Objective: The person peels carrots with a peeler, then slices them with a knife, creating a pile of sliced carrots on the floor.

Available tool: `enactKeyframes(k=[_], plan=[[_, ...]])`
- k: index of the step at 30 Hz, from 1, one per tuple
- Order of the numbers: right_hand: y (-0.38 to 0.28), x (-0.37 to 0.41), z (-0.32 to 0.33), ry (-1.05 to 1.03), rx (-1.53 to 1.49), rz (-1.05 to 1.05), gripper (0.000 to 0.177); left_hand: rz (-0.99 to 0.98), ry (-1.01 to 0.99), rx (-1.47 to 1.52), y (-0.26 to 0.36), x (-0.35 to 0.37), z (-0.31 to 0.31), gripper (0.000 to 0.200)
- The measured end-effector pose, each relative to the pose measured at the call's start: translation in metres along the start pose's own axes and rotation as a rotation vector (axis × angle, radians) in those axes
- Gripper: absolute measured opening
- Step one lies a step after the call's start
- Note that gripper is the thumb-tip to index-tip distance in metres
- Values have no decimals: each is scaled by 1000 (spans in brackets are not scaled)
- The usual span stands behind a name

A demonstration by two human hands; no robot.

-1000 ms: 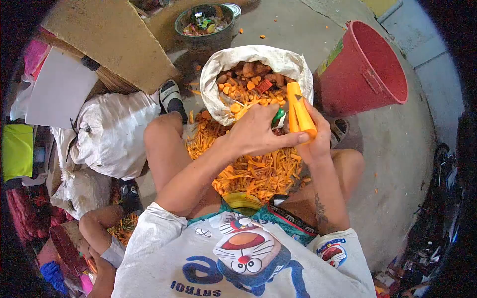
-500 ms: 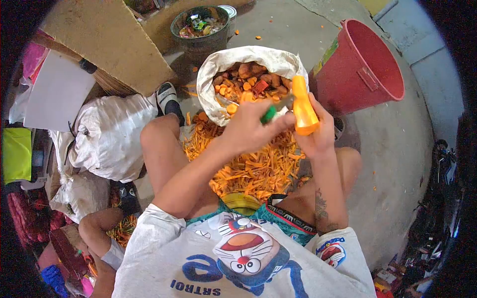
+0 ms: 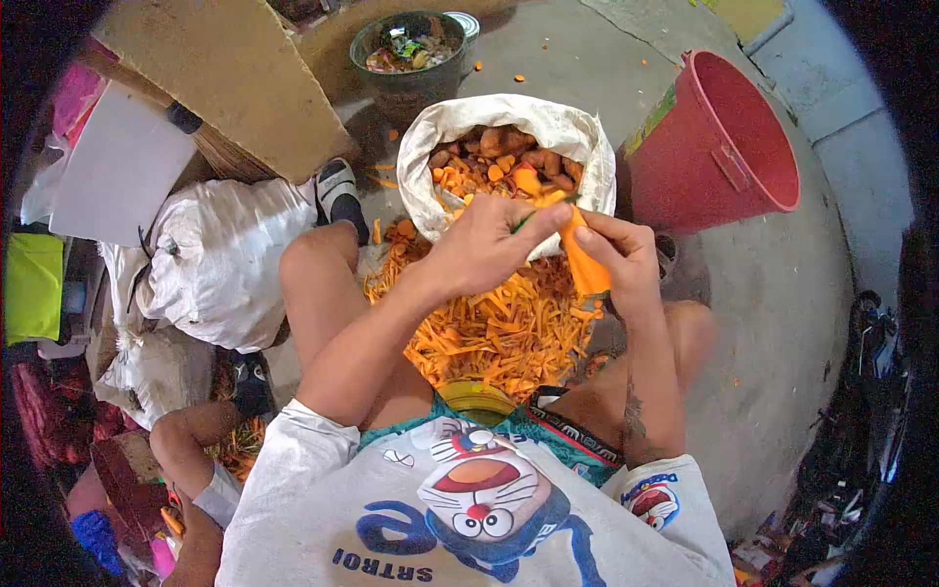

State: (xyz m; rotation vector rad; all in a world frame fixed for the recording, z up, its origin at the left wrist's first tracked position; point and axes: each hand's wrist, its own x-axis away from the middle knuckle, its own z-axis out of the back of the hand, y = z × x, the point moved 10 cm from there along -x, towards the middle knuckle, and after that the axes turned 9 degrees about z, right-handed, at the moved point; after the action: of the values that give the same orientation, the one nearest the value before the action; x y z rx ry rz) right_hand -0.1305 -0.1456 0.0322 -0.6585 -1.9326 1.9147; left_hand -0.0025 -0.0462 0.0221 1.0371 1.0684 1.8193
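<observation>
A peeled orange carrot [image 3: 585, 266] is gripped in my right hand [image 3: 626, 259], its wide end pointing down toward me. My left hand [image 3: 489, 245] is closed around a small cutting tool with a green handle [image 3: 521, 223]; its blade is hidden. The left thumb lies against the carrot's upper part. Just beyond both hands stands a white sack [image 3: 430, 137] with its rim rolled down, holding brown unpeeled roots and orange pieces. Below my hands, between my legs, is a heap of orange peel strips [image 3: 499, 333].
A red bucket [image 3: 675, 157] leans at the right of the sack. Behind it stands a dark bin [image 3: 411, 83] of rubbish. Stuffed white sacks [image 3: 230, 264] and a cardboard sheet [image 3: 225, 78] are at the left. Another person's leg [image 3: 186, 445] shows at lower left.
The carrot has come down slightly and tilted, its narrow end now toward the left hand. My left hand has moved right, its thumb now on the carrot.
</observation>
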Motion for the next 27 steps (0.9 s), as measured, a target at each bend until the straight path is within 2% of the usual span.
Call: enactKeyframes(k=[1, 3, 5, 6, 9, 11, 15, 17, 18, 19, 20, 21, 22, 23, 24, 25, 27], plan=[[-6, -2, 2, 21, 116, 65, 32, -61, 28, -11, 11, 5, 4, 73], [-15, -3, 0, -8, 158, 135, 32, -127, 55, -22, 17, 5, 7, 72], [-23, -2, -3, -43, 198, 199, 33, -227, 225, -39, 15, 6, 21, 73], [-28, -1, -5, -60, 171, 237, 35, -228, 229, -41, 16, 8, 23, 73], [-32, 0, -7, -89, 203, 281, 38, -245, 143, -143, 20, 13, 14, 70], [-29, 3, -7, -96, 267, 284, 38, -93, 21, -48, 2, 11, 1, 67], [-31, 1, 4, -15, 288, 307, 39, -172, 51, -84, 25, 23, -1, 64], [10, -4, 50, 246, -134, -1, 37, -232, 182, 183, 28, 23, 20, 62], [6, -20, 74, 289, -274, 39, 36, -104, 106, 160, 17, 18, 25, 59], [-8, -38, 95, 346, -426, -14, 36, -83, 148, 97, 23, 20, 38, 61], [-42, -60, 123, 357, -508, 140, 38, -61, 154, 59, 36, 24, 50, 63], [-42, -90, 186, 404, -544, 236, 39, -35, 156, 20, 51, 27, 62, 66], [-74, -97, 220, 550, -651, 264, 46, -36, 146, 14, 66, 26, 71, 66], [-69, -110, 256, 567, -979, 162, 55, -70, 124, -58, 82, 22, 81, 68], [-77, -117, 276, 616, -1077, 229, 62, -97, 112, -124, 87, 14, 91, 71], [-81, -124, 274, 592, -1035, 236, 63, -244, 183, -207, 95, 1, 105, 69], [-59, -144, 240, 461, -802, 175, 54, -249, 324, -400, 107, -10, 132, 59]])
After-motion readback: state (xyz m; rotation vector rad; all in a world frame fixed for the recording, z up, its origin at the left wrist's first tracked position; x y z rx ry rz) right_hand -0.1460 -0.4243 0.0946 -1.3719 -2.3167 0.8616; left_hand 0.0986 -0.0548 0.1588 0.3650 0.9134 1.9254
